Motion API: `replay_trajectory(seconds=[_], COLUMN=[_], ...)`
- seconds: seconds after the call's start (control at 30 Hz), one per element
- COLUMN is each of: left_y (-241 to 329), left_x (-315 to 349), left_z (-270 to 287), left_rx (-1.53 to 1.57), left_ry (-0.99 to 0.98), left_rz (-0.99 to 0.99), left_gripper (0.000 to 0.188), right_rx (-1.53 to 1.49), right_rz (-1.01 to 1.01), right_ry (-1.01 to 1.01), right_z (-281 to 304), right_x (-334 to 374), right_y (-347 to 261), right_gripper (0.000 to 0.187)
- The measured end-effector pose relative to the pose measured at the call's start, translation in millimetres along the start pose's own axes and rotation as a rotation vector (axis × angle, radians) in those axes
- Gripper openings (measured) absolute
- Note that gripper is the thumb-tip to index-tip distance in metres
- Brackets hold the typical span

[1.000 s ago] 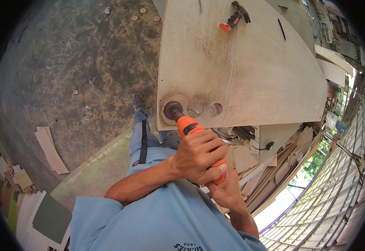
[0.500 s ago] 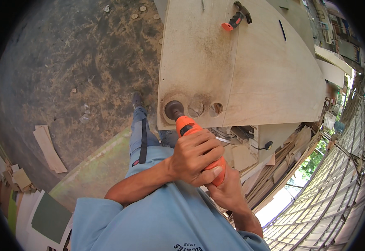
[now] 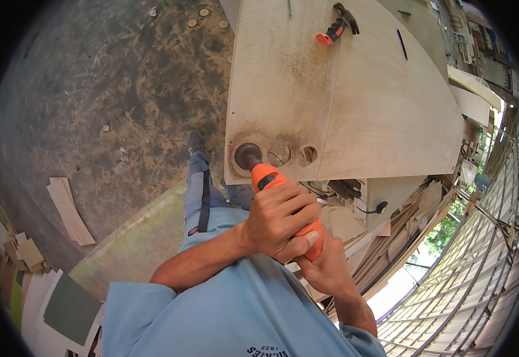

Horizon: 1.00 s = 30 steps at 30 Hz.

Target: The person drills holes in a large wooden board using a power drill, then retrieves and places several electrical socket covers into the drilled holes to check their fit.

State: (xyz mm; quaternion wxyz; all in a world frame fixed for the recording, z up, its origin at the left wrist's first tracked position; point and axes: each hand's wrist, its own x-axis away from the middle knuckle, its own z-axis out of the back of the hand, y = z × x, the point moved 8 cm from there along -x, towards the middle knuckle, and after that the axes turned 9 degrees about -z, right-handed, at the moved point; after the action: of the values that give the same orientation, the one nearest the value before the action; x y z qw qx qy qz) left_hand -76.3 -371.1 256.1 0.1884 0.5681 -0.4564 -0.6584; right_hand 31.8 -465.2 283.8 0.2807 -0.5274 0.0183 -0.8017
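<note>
An orange power drill (image 3: 265, 172) slants from my hands toward the near left corner of a plywood sheet (image 3: 277, 83). My left hand (image 3: 283, 217) wraps round the middle of its body from above. Behind it, my right hand (image 3: 326, 268) grips the rear end, its fingers partly hidden. A dark round hole saw (image 3: 247, 156) in the drill's front meets the plywood, with brown sawdust around it. Two round holes sit in a row to its right: the nearer hole (image 3: 279, 154) and the farther hole (image 3: 307, 156).
A hammer (image 3: 338, 27) with a red-and-black handle and a dark pen-like stick (image 3: 402, 44) lie on the plywood's far part. Round wooden discs (image 3: 192, 23) and a wood strip (image 3: 69, 211) are on the dusty floor. Stacked boards (image 3: 402, 232) stand at the right; a black cable plug (image 3: 381, 207) hangs nearby.
Both hands and the drill's body have shifted very slightly to the right. The hole saw stays at the same spot on the plywood.
</note>
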Motion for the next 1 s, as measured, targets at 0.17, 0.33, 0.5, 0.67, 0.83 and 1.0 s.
replay_trajectory(seconds=[0.17,0.33,0.5,0.67,0.83,1.0], left_y=[-0.6,-0.2,0.5,0.7,1.2,1.5], left_x=[1.5,1.0,0.8,1.5,1.7,3.3], left_z=[-2.6,-1.2,-0.1,1.1,1.4,-1.3], left_rx=[0.000,-0.003,0.002,-0.001,0.002,-0.008], left_ry=[0.012,-0.002,0.007,0.018,0.016,0.014], left_rz=[-0.016,-0.010,-0.016,-0.028,-0.028,-0.027], left_gripper=[0.034,0.033,0.034,0.034,0.034,0.034], right_rx=[0.008,0.026,0.028,0.052,0.061,0.051], right_rz=[-0.005,-0.049,-0.041,0.011,0.017,-0.002], right_ry=[0.002,-0.049,-0.020,0.006,0.001,-0.011], right_z=[-1.0,-0.8,0.3,0.8,0.6,1.1], right_x=[-0.7,-1.5,-1.5,-1.1,-1.3,-2.0], right_y=[3.3,0.6,0.8,-3.0,-1.0,0.6], right_gripper=[0.038,0.052,0.031,0.031,0.031,0.032])
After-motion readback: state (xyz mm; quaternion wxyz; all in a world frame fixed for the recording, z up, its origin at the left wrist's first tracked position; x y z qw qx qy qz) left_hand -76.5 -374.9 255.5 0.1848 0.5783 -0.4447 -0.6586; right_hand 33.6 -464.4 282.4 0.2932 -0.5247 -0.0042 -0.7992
